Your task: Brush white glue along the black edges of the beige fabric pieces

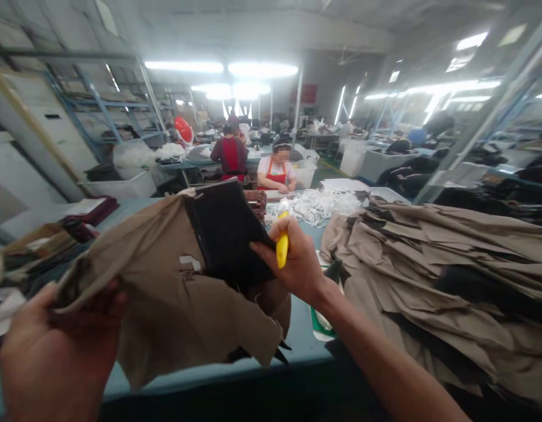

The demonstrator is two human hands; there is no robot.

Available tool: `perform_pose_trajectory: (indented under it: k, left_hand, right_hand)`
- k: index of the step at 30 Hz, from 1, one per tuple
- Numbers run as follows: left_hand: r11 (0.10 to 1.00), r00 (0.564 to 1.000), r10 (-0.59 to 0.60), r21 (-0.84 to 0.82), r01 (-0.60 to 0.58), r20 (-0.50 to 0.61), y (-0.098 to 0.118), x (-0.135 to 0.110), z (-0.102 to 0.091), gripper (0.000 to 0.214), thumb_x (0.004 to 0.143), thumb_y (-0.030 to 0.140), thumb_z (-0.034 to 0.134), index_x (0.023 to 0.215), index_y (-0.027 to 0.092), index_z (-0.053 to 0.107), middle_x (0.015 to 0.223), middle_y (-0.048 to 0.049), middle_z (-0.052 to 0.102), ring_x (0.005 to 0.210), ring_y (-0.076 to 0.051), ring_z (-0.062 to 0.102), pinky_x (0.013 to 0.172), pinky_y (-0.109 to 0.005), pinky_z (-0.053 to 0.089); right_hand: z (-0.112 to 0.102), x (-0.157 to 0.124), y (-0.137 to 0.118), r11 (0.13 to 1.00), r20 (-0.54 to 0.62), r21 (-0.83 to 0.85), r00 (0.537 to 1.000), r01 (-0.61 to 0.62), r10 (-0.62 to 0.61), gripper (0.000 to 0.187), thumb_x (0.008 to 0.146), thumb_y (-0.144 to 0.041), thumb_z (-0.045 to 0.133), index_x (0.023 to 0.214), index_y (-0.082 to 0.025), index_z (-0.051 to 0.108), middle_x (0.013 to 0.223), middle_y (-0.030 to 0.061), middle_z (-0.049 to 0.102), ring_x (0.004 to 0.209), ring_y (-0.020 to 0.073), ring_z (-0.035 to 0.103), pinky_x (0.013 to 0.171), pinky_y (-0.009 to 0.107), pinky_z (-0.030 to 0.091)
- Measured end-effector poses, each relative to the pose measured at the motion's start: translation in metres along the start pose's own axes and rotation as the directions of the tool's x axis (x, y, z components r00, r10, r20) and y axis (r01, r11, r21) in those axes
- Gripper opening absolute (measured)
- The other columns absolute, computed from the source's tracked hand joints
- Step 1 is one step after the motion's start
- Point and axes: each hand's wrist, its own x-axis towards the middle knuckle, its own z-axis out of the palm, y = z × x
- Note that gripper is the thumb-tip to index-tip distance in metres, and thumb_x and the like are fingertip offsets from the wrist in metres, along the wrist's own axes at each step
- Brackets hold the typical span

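A brown cloth garment piece (160, 293) with a black panel (227, 228) is held up in front of me, above the table. My left hand (62, 346) grips its brown edge at the lower left, fingers partly hidden by the cloth. At the right edge of the black panel, my right hand (292, 258) pinches the fabric. A small yellow tool (282, 246) is also kept in that hand; its working end is hidden or too blurred to name. A small white label (190, 262) shows on the brown cloth near the black part.
A pile of brown and black garment pieces (429, 269) covers the right side of the blue table (303, 328). White strips (319, 205) lie in a heap ahead. Across the table a person in a red apron (277, 170) works. An open cardboard box (42, 240) stands at left.
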Motion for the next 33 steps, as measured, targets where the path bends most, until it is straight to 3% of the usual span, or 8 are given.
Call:
perform_pose_trajectory:
  k: [6,11,15,21,24,26,29,33]
  left_hand:
    - [0.990,0.958,-0.139,-0.067,0.126,-0.251,-0.040,-0.011,-0.040,0.029,0.086,0.057,0.056,0.072,0.048,0.080,0.096,0.0269,0.081,0.161,-0.030,0.038,0.137,-0.058,0.024]
    - [0.978,0.962,-0.201,-0.091,0.187,-0.186,-0.083,-0.015,-0.062,0.057,0.073,0.089,0.064,0.075,0.034,0.078,0.098,0.0031,0.086,0.134,-0.037,0.065,0.117,-0.056,0.051]
    - [0.979,0.976,-0.200,0.018,0.202,-0.084,-0.104,-0.021,-0.060,0.070,0.060,0.086,0.082,0.093,0.024,0.077,0.101,-0.0059,0.083,0.103,-0.031,0.074,0.085,-0.042,0.062]
    - [0.893,0.988,0.140,0.439,-0.098,-0.065,-0.107,-0.028,-0.047,0.058,0.072,0.070,0.086,0.097,0.019,0.073,0.095,-0.0068,0.078,0.088,-0.027,0.074,0.082,-0.039,0.059]
    - [0.706,0.875,0.480,0.617,-0.346,-0.058,-0.093,-0.021,-0.046,0.051,0.074,0.060,0.089,0.102,0.020,0.072,0.099,-0.0062,0.075,0.087,-0.025,0.071,0.084,-0.039,0.056]
    - [0.597,0.819,0.567,0.640,-0.483,0.090,-0.078,-0.010,-0.044,0.060,0.072,0.058,0.092,0.115,0.021,0.070,0.125,-0.0103,0.072,0.113,-0.030,0.068,0.102,-0.042,0.052]
    - [0.685,0.858,0.317,0.528,-0.502,0.405,-0.052,0.009,-0.039,0.081,0.071,0.069,0.090,0.134,0.025,0.066,0.147,-0.0112,0.063,0.140,-0.034,0.056,0.117,-0.041,0.044]
    - [0.848,0.711,-0.096,0.431,-0.307,0.696,-0.042,0.025,-0.028,0.061,0.082,0.069,0.081,0.119,0.021,0.073,0.104,-0.0069,0.075,0.094,-0.025,0.071,0.080,-0.031,0.057]
  right_hand:
    - [0.069,0.004,0.002,0.983,0.328,0.185,0.944,-0.021,-0.041,0.023,0.093,-0.027,0.071,0.089,-0.025,0.048,0.070,-0.0090,0.050,0.054,0.0089,0.040,0.055,0.022,0.033]
    - [0.087,0.009,0.009,0.979,0.483,0.199,0.874,-0.046,-0.057,0.023,0.092,-0.024,0.073,0.088,-0.024,0.050,0.070,-0.0086,0.050,0.056,0.0092,0.038,0.055,0.022,0.030]
    - [0.091,0.012,0.023,0.979,0.570,0.191,0.820,-0.072,-0.051,0.026,0.089,-0.017,0.076,0.088,-0.024,0.050,0.065,-0.0107,0.047,0.054,0.0086,0.034,0.054,0.021,0.027]
    - [0.086,0.013,0.050,0.970,0.685,0.198,0.728,-0.144,-0.032,0.024,0.090,-0.020,0.074,0.087,-0.024,0.050,0.063,-0.0100,0.049,0.055,0.0088,0.035,0.055,0.022,0.027]
    - [0.081,0.012,0.060,0.955,0.716,0.220,0.698,-0.197,-0.021,0.022,0.092,-0.024,0.072,0.086,-0.024,0.050,0.063,-0.0096,0.050,0.054,0.0086,0.036,0.054,0.022,0.027]
    - [0.077,0.010,0.066,0.941,0.726,0.249,0.687,-0.228,-0.026,0.022,0.094,-0.027,0.070,0.085,-0.024,0.050,0.063,-0.0094,0.050,0.054,0.0084,0.038,0.053,0.021,0.028]
    - [0.070,0.008,0.068,0.924,0.726,0.282,0.687,-0.257,-0.031,0.022,0.095,-0.030,0.068,0.084,-0.024,0.049,0.065,-0.0090,0.051,0.054,0.0081,0.039,0.053,0.021,0.028]
    - [0.061,0.001,0.062,0.908,0.752,0.253,0.658,-0.333,0.031,0.024,0.095,-0.033,0.068,0.084,-0.024,0.049,0.063,-0.0095,0.049,0.053,0.0081,0.036,0.050,0.021,0.027]
